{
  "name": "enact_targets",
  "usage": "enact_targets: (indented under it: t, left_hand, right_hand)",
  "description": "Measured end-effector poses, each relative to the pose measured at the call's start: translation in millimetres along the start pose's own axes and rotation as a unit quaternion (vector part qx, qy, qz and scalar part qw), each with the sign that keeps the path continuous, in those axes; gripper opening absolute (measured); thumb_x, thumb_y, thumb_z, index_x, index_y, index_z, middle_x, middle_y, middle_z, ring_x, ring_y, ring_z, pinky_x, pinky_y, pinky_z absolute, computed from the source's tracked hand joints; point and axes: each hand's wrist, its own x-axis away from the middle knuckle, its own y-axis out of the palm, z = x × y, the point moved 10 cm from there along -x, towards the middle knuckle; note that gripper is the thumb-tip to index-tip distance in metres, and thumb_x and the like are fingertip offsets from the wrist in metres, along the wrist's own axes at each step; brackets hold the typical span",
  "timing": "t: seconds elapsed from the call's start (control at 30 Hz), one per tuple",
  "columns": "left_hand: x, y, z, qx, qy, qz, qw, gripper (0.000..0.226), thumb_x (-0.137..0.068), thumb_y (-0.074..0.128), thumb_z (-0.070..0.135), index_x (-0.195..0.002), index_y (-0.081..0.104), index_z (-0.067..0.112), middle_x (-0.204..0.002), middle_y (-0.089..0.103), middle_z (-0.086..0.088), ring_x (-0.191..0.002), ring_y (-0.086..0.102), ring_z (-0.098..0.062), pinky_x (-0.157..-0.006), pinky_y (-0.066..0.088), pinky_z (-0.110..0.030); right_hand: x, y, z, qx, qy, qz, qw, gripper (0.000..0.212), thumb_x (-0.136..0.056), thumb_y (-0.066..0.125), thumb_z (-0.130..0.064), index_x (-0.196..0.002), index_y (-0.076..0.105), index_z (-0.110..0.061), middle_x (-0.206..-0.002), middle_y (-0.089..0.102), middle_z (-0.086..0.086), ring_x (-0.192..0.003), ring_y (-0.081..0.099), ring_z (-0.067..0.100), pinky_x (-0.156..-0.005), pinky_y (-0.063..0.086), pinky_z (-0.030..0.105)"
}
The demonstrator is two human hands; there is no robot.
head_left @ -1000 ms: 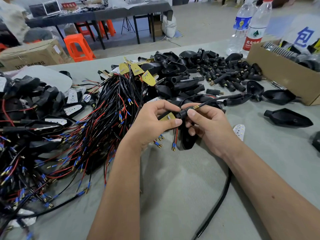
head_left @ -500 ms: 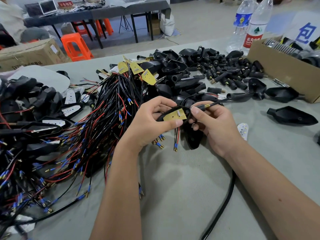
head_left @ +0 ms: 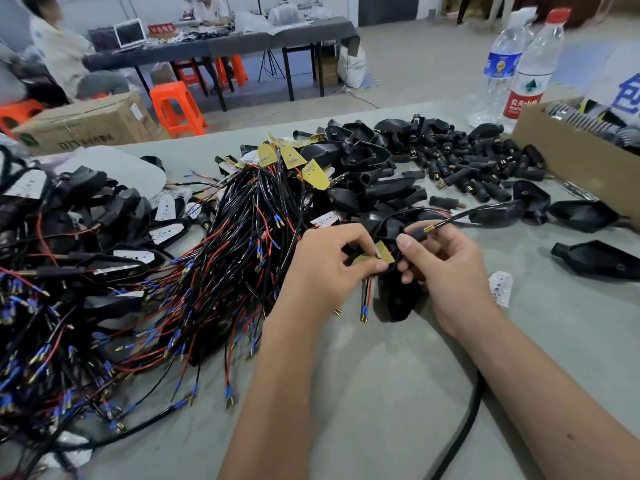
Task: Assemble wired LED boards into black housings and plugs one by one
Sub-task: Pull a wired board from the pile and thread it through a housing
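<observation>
From my feed, left hand (head_left: 325,268) pinches the yellow LED board (head_left: 375,257); right hand (head_left: 446,268) fingers curl round the black plug (head_left: 417,233), black housing (head_left: 398,296) just under them.

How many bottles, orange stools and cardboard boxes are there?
Water bottles: 2, one with a blue label, one with a red label and cap.
Orange stools: 4 in view, the nearest, one at the left edge, two under the far table.
Cardboard boxes: 2, one beyond the table at left, one on the table at right.
Total: 8
</observation>
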Motion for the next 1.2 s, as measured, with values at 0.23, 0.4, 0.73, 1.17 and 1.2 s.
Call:
enact_targets:
  t: [0.23, 0.4, 0.73, 1.17, 1.2]
  left_hand:
    - [-1.8, 2.4, 0.8, -0.011, -0.005, -0.006, 1.0, 0.019, -0.077, 0.09, 0.024, -0.076, 0.07, 0.024, -0.055, 0.06, 0.008, -0.041, 0.039, -0.007, -0.044, 0.03, -0.017]
    - [-1.0, 2.6, 4.0, -0.054, 0.011, 0.01, 0.998, 0.008, -0.089, 0.078, 0.026, -0.087, 0.077, 0.019, -0.067, 0.071, -0.001, -0.058, 0.065, -0.025, -0.059, 0.055, -0.042]
    - [-4.9, -3.5, 24.0, -0.097, 0.053, 0.086, 0.99, 0.027, -0.1, 0.065, 0.017, -0.074, 0.066, 0.01, -0.108, 0.068, -0.003, -0.102, 0.062, -0.017, -0.087, 0.047, -0.028]
    - [9.6, -2.5, -30.4, 0.247, -0.198, 0.234, 0.919, 0.035, -0.082, 0.087, 0.02, -0.07, 0.058, 0.006, -0.088, 0.076, -0.014, -0.09, 0.077, -0.025, -0.079, 0.063, -0.041]
    - [10.7, -3.7, -29.4, 0.264, -0.189, 0.242, 0.914, 0.038, -0.081, 0.088, 0.017, -0.079, 0.053, 0.003, -0.09, 0.075, -0.018, -0.088, 0.077, -0.027, -0.072, 0.064, -0.038]
  right_hand:
    - [0.1, 0.2, -2.7, -0.006, -0.007, 0.01, 1.0, 0.007, -0.094, 0.071, -0.003, -0.099, 0.067, -0.004, -0.068, 0.061, 0.006, -0.057, 0.059, 0.017, -0.047, 0.049, 0.024]
    - [-0.1, -4.2, -0.1, -0.017, 0.001, 0.024, 1.0, 0.006, -0.094, 0.072, -0.006, -0.096, 0.066, -0.007, -0.071, 0.063, 0.005, -0.058, 0.059, 0.017, -0.048, 0.049, 0.025]
    - [1.6, -1.1, 0.2, -0.036, 0.018, 0.0, 0.999, 0.01, -0.093, 0.071, -0.001, -0.097, 0.069, -0.011, -0.08, 0.068, 0.004, -0.063, 0.059, 0.015, -0.056, 0.05, 0.024]
    - [-2.0, -1.3, -5.9, -0.125, 0.01, -0.005, 0.992, 0.018, -0.095, 0.062, 0.006, -0.097, 0.066, -0.011, -0.096, 0.073, 0.009, -0.07, 0.059, 0.015, -0.067, 0.054, 0.023]
    - [-2.2, -0.9, -5.5, -0.131, 0.012, -0.007, 0.991, 0.018, -0.095, 0.062, 0.006, -0.097, 0.066, -0.011, -0.093, 0.074, 0.007, -0.069, 0.06, 0.015, -0.066, 0.054, 0.022]
